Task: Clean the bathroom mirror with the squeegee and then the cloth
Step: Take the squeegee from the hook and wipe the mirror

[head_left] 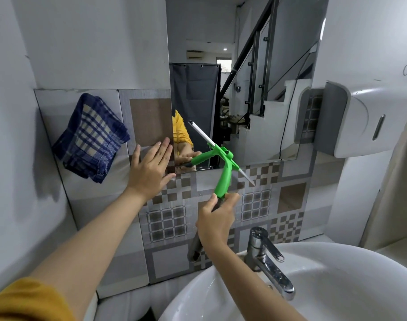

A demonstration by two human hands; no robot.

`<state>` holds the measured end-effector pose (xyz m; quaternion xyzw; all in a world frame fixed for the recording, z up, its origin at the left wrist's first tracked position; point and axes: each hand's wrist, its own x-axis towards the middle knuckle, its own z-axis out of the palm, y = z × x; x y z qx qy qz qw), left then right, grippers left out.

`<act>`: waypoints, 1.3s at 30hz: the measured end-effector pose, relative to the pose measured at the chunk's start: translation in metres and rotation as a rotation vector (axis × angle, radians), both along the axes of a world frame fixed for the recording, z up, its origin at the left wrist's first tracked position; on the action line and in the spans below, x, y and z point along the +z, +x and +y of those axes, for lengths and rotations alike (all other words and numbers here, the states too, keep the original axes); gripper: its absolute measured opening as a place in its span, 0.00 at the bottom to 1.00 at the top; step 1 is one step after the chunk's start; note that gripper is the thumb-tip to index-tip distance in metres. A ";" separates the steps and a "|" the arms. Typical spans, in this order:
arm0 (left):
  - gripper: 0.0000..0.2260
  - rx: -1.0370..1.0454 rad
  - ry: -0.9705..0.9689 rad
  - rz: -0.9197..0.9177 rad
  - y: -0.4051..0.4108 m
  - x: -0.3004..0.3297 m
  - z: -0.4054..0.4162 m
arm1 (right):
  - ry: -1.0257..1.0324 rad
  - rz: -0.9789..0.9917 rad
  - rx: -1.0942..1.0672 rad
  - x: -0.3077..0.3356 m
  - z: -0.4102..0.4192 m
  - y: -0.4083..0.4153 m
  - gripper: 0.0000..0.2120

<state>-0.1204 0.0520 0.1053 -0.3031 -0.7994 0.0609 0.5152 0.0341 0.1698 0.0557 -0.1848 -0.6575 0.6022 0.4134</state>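
A tall mirror (244, 77) hangs on the wall above the tiles. My right hand (215, 222) grips the dark end of a green squeegee (224, 177), whose handle points up. Its blade slants across the mirror's bottom edge, upper end on the glass, lower end over the tiles. My left hand (150, 167) lies flat with fingers spread on the tiled wall at the mirror's lower left corner. A blue and cream checked cloth (91, 137) hangs on the wall to the left, apart from both hands.
A white basin (337, 286) with a chrome tap (267, 258) sits below right. A grey and white dispenser (364, 119) is mounted right of the mirror. White walls close in on the left and right.
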 end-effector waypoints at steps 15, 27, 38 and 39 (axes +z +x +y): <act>0.38 -0.002 0.020 -0.117 0.001 0.015 -0.021 | 0.275 -0.051 -0.012 -0.024 0.016 0.008 0.04; 0.39 0.001 0.000 -0.130 0.004 0.018 -0.024 | 0.548 -0.196 0.017 -0.041 0.044 0.017 0.05; 0.39 0.035 -0.017 -0.129 0.008 0.019 -0.023 | 0.610 -0.332 0.070 -0.051 0.055 0.028 0.05; 0.39 0.037 -0.017 -0.138 0.009 0.019 -0.023 | 0.602 -0.347 0.087 -0.052 0.055 0.030 0.05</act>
